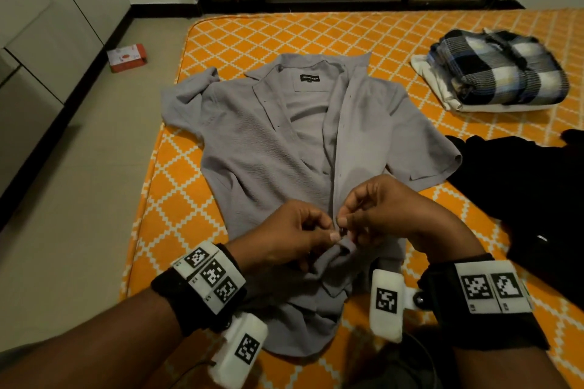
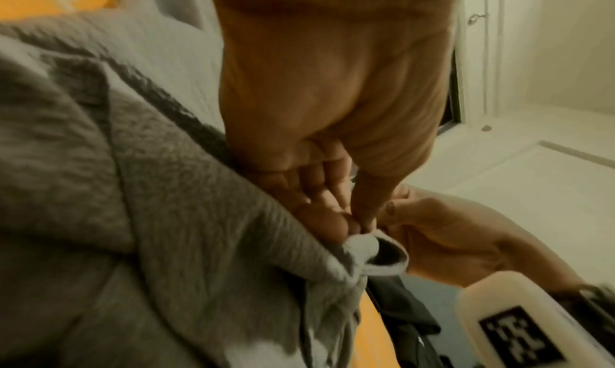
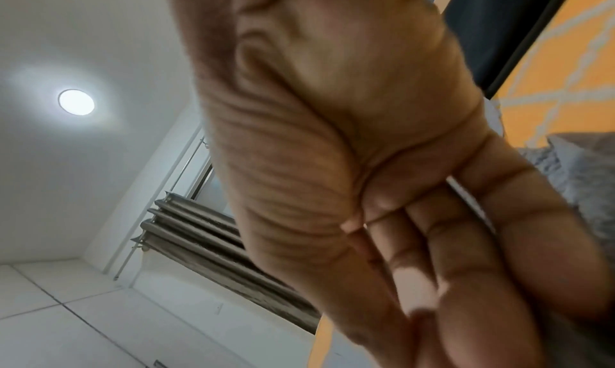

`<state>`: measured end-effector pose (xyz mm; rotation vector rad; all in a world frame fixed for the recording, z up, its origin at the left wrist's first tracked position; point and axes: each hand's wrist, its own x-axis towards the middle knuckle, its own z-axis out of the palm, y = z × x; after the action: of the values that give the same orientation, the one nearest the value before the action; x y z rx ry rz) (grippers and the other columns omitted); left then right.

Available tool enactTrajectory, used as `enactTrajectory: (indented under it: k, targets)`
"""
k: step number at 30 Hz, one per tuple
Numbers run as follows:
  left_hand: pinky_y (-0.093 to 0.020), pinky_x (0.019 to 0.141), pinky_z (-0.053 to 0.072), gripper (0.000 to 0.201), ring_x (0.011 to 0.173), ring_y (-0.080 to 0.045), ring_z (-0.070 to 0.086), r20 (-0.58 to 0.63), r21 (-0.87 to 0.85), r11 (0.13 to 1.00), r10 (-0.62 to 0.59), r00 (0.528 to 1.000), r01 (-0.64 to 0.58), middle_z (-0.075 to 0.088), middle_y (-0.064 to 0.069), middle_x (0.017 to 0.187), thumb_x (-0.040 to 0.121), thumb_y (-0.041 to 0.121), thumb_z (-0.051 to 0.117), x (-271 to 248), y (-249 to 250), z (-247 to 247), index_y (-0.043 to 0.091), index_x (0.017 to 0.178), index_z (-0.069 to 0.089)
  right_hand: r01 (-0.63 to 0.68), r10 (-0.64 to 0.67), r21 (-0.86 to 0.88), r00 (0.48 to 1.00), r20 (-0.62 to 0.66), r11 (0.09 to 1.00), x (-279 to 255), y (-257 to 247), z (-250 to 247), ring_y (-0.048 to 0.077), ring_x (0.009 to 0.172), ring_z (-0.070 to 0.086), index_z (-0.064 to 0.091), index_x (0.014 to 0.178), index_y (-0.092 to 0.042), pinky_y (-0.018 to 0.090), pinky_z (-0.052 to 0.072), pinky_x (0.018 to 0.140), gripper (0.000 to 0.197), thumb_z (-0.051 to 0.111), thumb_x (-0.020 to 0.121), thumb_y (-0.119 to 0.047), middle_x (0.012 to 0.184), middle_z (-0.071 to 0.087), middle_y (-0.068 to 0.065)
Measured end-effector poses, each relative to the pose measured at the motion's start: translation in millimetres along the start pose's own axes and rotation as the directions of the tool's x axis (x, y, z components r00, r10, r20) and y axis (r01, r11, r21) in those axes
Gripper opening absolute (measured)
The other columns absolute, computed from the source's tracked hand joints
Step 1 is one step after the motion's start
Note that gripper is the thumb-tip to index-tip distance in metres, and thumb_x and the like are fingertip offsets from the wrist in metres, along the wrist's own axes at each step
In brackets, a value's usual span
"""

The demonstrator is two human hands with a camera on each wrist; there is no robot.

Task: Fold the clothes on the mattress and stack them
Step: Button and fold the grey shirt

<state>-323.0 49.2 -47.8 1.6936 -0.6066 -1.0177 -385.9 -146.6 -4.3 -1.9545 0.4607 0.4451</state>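
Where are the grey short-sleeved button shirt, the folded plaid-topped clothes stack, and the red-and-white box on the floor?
grey short-sleeved button shirt [image 1: 259,148], head view, its front panel on the picture's left.
folded plaid-topped clothes stack [image 1: 505,73], head view, top plaid garment.
red-and-white box [image 1: 127,57], head view, its top face.

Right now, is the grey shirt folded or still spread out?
Spread out. The grey shirt lies face up on the mattress, sleeves out, front open, while the left hand and right hand pinch its front edges together.
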Motion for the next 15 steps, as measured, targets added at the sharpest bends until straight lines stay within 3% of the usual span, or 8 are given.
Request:
enactTrajectory:
  k: [2, 5, 7, 9, 10, 11, 13, 15]
  targets:
    - [-0.029, 0.057, 0.056, 0.009, 0.064, -0.011, 0.065, 0.099, 0.116, 0.993, 0.020, 0.995, -0.031, 0.068, 0.005, 0.071, 0.096, 0.018, 0.071, -1, -2, 10, 0.017, 0.088, 0.072, -0.035, 0.027, -0.055, 0.991, -0.134, 0.998, 4, 2, 2, 0.017, 0.058, 0.070, 0.078, 0.080, -0.008, 0.029, 0.055, 0.056, 0.022, 0.085, 0.086, -0.028, 0.068, 0.076, 0.008]
    - [-0.038, 0.082, 0.062, 0.010, 0.081, -0.011, 0.072, 0.180, 0.312, 0.944, 0.055, 0.982, -0.110, 0.076, 0.004, 0.088, 0.095, 0.023, 0.072, 0, -4, 26, 0.015, 0.095, 0.078, -0.050, 0.000, -0.113, 0.914, -0.405, 0.992, 14, 1, 10, 0.012, 0.058, 0.070, 0.072, 0.072, -0.012, 0.032, 0.055, 0.056, 0.054, 0.091, 0.065, -0.062, 0.060, 0.073, 0.000]
    - [-0.040, 0.083, 0.061, 0.012, 0.080, -0.007, 0.072, 0.155, 0.395, 0.909, 0.073, 0.985, -0.130, 0.076, 0.006, 0.087, 0.095, 0.029, 0.072, 3, -5, 29, 0.020, 0.091, 0.079, -0.116, 0.012, -0.218, 0.905, -0.425, 0.969, 22, 7, 13, 0.016, 0.065, 0.069, 0.067, 0.072, -0.018, 0.037, 0.058, 0.062, 0.067, 0.086, 0.045, -0.076, 0.064, 0.071, 0.000]
    - [-0.038, 0.079, 0.059, 0.013, 0.080, -0.004, 0.066, -0.046, 0.578, 0.808, 0.169, 0.985, -0.112, 0.071, 0.012, 0.086, 0.092, 0.041, 0.072, 6, -6, 23, 0.028, 0.090, 0.074, -0.177, 0.057, -0.276, 0.918, -0.393, 0.945, 32, 19, 13, 0.020, 0.074, 0.069, 0.065, 0.075, -0.021, 0.041, 0.060, 0.068, 0.066, 0.078, 0.035, -0.071, 0.073, 0.069, -0.002]
    - [-0.034, 0.081, 0.056, 0.016, 0.088, -0.003, 0.061, -0.130, 0.706, 0.701, 0.270, 0.954, -0.103, 0.066, 0.015, 0.095, 0.091, 0.047, 0.070, 8, -5, 19, 0.032, 0.097, 0.069, -0.194, 0.078, -0.262, 0.915, -0.396, 0.945, 33, 21, 9, 0.020, 0.075, 0.070, 0.066, 0.075, -0.021, 0.042, 0.062, 0.071, 0.057, 0.079, 0.036, -0.061, 0.074, 0.070, -0.001]
    - [-0.031, 0.086, 0.051, 0.025, 0.098, -0.004, 0.055, -0.139, 0.799, 0.593, 0.349, 0.927, -0.104, 0.061, 0.015, 0.106, 0.090, 0.052, 0.067, 10, -8, 14, 0.035, 0.107, 0.064, -0.206, 0.093, -0.238, 0.907, -0.411, 0.949, 34, 23, 5, 0.020, 0.074, 0.071, 0.068, 0.075, -0.020, 0.043, 0.063, 0.072, 0.046, 0.082, 0.042, -0.049, 0.073, 0.071, -0.001]
    - [-0.031, 0.091, 0.043, 0.041, 0.109, -0.009, 0.048, -0.004, 0.871, 0.458, 0.366, 0.931, -0.177, 0.054, 0.012, 0.119, 0.090, 0.055, 0.064, 15, -14, 6, 0.035, 0.124, 0.055, -0.227, 0.115, -0.203, 0.886, -0.449, 0.953, 32, 24, -4, 0.019, 0.069, 0.072, 0.072, 0.073, -0.016, 0.044, 0.064, 0.072, 0.031, 0.089, 0.054, -0.033, 0.068, 0.072, 0.000]
    - [-0.030, 0.084, 0.041, 0.035, 0.104, -0.012, 0.050, 0.086, 0.884, 0.408, 0.336, 0.938, -0.228, 0.055, 0.009, 0.116, 0.091, 0.047, 0.065, 17, -21, 4, 0.033, 0.122, 0.056, -0.247, 0.148, -0.181, 0.889, -0.432, 0.952, 29, 23, -7, 0.018, 0.064, 0.072, 0.074, 0.070, -0.012, 0.043, 0.064, 0.067, 0.042, 0.096, 0.051, -0.042, 0.062, 0.072, 0.001]
